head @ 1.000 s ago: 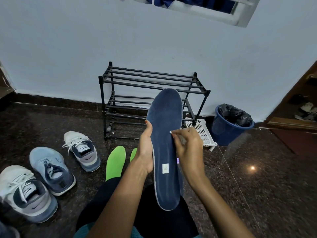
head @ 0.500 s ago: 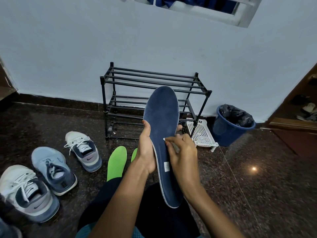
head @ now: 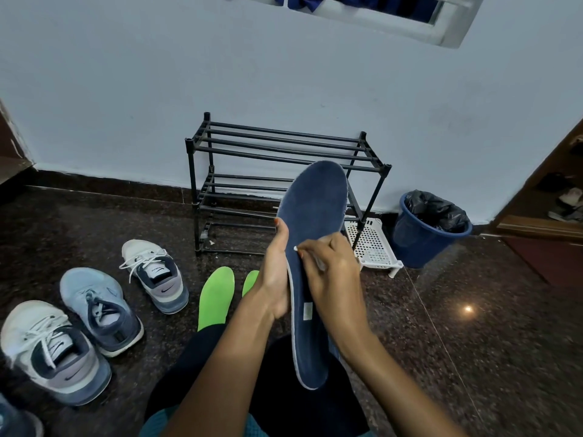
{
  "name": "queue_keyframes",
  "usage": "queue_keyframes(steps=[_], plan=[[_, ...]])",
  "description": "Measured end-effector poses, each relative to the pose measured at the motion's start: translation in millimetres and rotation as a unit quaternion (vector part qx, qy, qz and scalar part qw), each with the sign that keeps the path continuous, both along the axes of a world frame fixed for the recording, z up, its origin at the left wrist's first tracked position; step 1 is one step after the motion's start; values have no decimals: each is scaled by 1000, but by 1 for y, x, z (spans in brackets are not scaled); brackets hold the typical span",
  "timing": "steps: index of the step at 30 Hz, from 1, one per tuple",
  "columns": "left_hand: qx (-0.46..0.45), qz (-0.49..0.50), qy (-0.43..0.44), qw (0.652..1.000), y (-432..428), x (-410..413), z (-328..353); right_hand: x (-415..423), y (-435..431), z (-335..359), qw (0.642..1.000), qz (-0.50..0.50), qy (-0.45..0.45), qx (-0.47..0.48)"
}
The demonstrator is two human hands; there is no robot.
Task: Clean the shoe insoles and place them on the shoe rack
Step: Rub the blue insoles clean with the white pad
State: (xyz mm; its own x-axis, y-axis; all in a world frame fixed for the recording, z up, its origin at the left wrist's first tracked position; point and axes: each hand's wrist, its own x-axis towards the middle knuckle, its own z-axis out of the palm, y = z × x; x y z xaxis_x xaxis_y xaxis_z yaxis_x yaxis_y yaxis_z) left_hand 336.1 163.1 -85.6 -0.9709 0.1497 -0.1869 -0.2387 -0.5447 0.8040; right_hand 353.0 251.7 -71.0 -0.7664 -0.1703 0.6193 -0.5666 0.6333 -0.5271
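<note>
Most of the view is dark speckled stone floor [head: 473, 357], which meets a pale wall [head: 126, 89] at its far edge. Against that far edge stands the black shoe rack [head: 284, 143], its tiers of bars bare where they show. Near the floor's far right corner sits a blue bucket [head: 419, 244] lined with a black bag.

The blue insole [head: 315, 209] is off the rack, held up in the air over the person's lap, toe end up and leaning slightly right, heel end down, so that it covers part of the rack's right side.

Three sneakers lie along the floor's left edge: a white and grey one [head: 53, 357] nearest, a light blue one [head: 101, 310] just beside it, and another white one [head: 157, 275] farther in, near the rack's left leg. Two green insoles [head: 216, 298] [head: 250, 280] lie flat side by side on the floor between the sneakers and the hands. A white perforated tray [head: 372, 244] rests by the rack's right leg, just beside the bucket.

The left hand [head: 274, 279] grips the blue insole's left edge, thumb on its face. The right hand [head: 331, 279] has its fingers curled round a small white-tipped object [head: 296, 248], whose tip touches the insole's face; what the object is cannot be told. A small pale label [head: 307, 311] sits on the insole below the hands.
</note>
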Motion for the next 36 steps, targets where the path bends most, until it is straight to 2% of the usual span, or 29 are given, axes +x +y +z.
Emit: queue_keyframes(steps=[3,7,12,17,24,32,36], plan=[[-17,-17,11,1000,-1,-1,-3,10,-1,-2,1000,16,1,14],[-24,-7,24,999,2,-2,-5,-7,4,4,1000,-14,0,17],[-28,-4,31,999,4,-2,-7,-11,5,3,1000,-24,-5,-10],[37,-21,45,998,-2,-2,-5,22,-2,-7,999,34,-24,-19],[61,-14,33,998,1,-3,-6,-6,6,2,999,-19,-21,-24],[145,-27,49,988,-1,0,1,28,-1,-14,1000,6,-17,-6],[148,-30,42,988,1,0,2,20,1,-11,1000,-3,-28,13]])
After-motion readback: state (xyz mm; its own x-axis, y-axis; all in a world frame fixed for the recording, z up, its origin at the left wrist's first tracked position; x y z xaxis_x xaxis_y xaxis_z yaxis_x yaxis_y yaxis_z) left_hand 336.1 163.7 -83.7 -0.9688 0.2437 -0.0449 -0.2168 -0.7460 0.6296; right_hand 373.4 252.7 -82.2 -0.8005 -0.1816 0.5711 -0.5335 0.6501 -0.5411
